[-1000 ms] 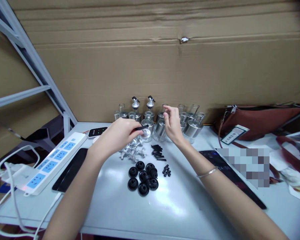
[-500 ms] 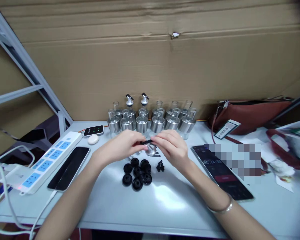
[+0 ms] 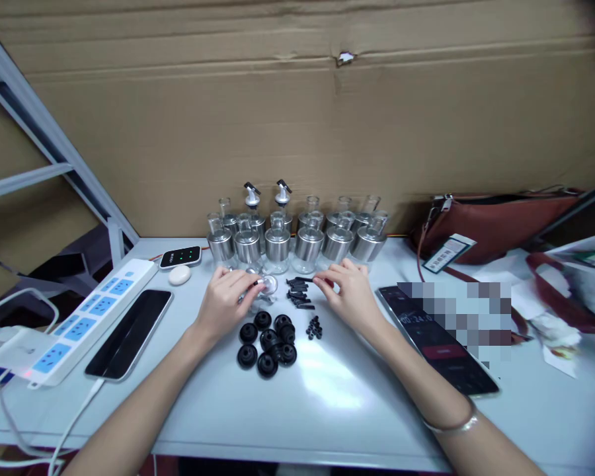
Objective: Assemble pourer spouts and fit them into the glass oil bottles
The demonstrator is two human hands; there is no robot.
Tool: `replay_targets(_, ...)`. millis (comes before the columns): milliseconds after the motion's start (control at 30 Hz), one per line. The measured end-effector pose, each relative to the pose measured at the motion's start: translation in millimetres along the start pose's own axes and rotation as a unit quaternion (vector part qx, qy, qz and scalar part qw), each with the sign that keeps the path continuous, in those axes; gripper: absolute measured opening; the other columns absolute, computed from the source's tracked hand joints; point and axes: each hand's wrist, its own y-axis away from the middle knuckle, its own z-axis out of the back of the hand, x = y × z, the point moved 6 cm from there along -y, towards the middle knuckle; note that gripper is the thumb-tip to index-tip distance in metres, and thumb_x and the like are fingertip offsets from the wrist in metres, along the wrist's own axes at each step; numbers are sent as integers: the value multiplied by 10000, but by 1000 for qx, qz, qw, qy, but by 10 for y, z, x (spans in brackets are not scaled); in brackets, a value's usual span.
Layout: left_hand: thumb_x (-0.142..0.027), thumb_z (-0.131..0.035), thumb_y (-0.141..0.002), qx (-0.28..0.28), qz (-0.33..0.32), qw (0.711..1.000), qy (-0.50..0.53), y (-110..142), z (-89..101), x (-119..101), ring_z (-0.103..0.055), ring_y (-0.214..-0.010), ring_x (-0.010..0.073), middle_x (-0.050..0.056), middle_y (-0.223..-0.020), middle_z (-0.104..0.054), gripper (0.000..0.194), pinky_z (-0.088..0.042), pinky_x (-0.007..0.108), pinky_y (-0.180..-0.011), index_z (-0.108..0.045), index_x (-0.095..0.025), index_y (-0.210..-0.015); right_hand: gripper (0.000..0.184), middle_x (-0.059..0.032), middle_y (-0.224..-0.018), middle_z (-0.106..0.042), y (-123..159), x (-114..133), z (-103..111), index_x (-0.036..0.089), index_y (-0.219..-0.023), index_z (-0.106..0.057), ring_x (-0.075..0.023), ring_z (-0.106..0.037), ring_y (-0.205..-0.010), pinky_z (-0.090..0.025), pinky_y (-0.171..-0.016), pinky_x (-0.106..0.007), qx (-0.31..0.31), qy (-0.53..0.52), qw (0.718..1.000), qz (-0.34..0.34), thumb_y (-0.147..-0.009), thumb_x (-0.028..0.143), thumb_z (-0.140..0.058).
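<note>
My left hand [image 3: 228, 297] is closed in a pinch at a silver pourer head [image 3: 269, 285], with a bit of black at its fingertips. Under and beside these fingers lie more silver pieces, partly hidden. My right hand [image 3: 350, 296] pinches the end of a slim black strip [image 3: 305, 279] over a pile of similar strips [image 3: 300, 295]. Nearer me lie several round black stoppers [image 3: 268, 340] and a small heap of tiny black parts [image 3: 314, 327]. Behind the hands stand two rows of glass bottles with metal sleeves [image 3: 309, 244]; two back ones carry silver pourers [image 3: 283, 192] with black levers.
On the left are a power strip [image 3: 94, 317], a charging phone [image 3: 129, 335], a white round case [image 3: 179, 275] and a small black device [image 3: 180, 257]. A large phone [image 3: 456, 370], partly blurred out, and a red-brown bag [image 3: 506, 228] lie right. Cardboard [image 3: 297, 119] walls the back.
My hands have moved apart from the middle. The left went left with the silver pourer head, uncovering the strip pile; the right shifted slightly right. The view has also shifted a little.
</note>
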Motion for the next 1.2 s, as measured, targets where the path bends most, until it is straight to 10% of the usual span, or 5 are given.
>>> replay_targets(267,-249,-451,-981,-21,-27,999,-3,48,13,-106,-589,-647,137,25,-765,-704,244,-318,314,-678,-617,-151,-831,327,-38,-567,-621,46,-50,-139,206,-739,-735,-199,-522,-640,-246,-609,-315,48,12,999,-18,-935,312,-495)
replay_targets(533,-210,-451,-979,-19,-45,999,15,82,-53,-260,-593,-658,142,22,-793,-702,173,-305,313,-672,-590,-146,-898,212,-45,-779,-675,63,398,41,190,-967,-694,-198,-571,-750,-368,-703,-344,12,-143,987,67,-919,329,-541)
replay_targets(967,-238,-450,-961,-8,-57,989,138,158,-186,-403,-630,-909,181,104,-1003,-622,134,-543,280,-744,-541,-175,-1035,175,-73,-892,-667,171,682,-79,171,-972,-638,-193,-575,-803,-405,-703,-325,127,-160,969,138,-910,160,-476)
replay_targets(1200,-194,-524,-925,-60,-21,991,121,176,-118,-371,-641,-804,140,79,-982,-623,99,-524,220,-622,-475,-187,-839,146,-45,-764,-655,168,680,60,149,-965,-613,-175,-578,-694,-362,-653,-317,13,-145,980,139,-856,180,-521)
